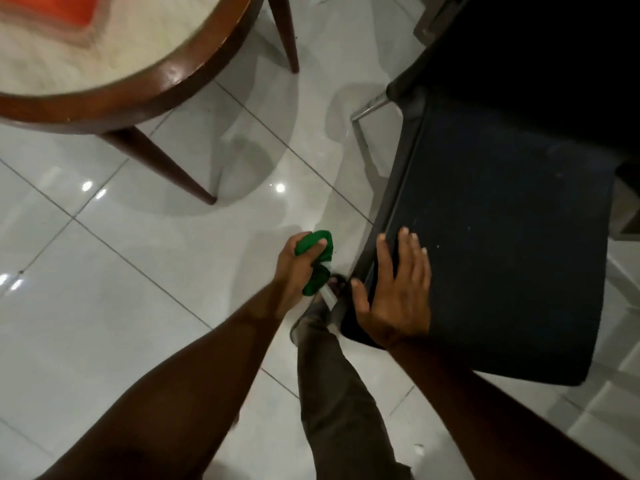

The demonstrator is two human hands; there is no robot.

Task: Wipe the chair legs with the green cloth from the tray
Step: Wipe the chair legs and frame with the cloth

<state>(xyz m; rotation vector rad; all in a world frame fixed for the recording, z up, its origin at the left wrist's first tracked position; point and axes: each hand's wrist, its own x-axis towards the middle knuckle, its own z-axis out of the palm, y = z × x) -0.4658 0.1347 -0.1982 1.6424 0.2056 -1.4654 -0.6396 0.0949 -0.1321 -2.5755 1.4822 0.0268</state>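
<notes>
A chair with a dark blue seat (502, 220) stands at the right. My left hand (294, 268) grips the green cloth (317, 261), wrapped around the chair's front metal leg (327, 298) just left of the seat's near corner. My right hand (398, 289) lies flat on that corner of the seat, fingers spread, holding nothing. Another metal leg (360, 133) of the chair shows farther back along the left side. The lower part of the wrapped leg is hidden by the cloth and my hand.
A round wooden table (149, 95) with tapered legs (166, 164) fills the upper left, an orange tray (65, 12) on it. My own trouser leg and shoe (332, 368) stand beside the chair's corner. Glossy white floor tiles (121, 306) spread to the left.
</notes>
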